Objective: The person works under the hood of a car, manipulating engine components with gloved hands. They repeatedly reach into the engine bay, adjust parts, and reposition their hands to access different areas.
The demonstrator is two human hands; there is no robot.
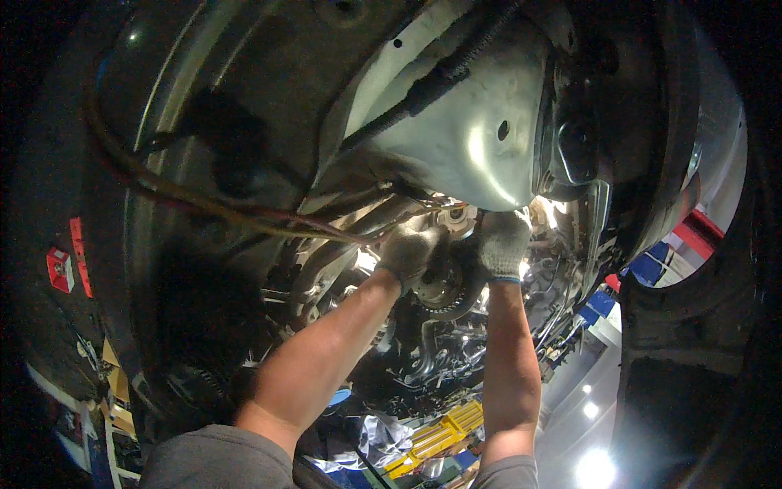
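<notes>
Both my hands, in light knitted work gloves, reach up into the engine area under a vehicle. My left hand (410, 246) is at a bundle of thin wires (342, 234) that runs in from the left; whether its fingers grip them is unclear. My right hand (504, 244) is raised just below a rounded bare-metal panel (489, 153), its fingertips hidden behind the panel's lower edge. Between the hands is a round metal part (457, 219). Below them sits a toothed wheel (438, 287), partly in shadow. A dark corrugated conduit (421, 95) crosses the metal panel.
Metal pipes (330, 263) run left of my left hand. Engine parts and hoses (427, 354) hang below the wheel. A yellow metal frame (440, 437) and a crumpled pale cloth (382, 437) lie beyond my forearms. A dark body panel (678, 367) curves along the right.
</notes>
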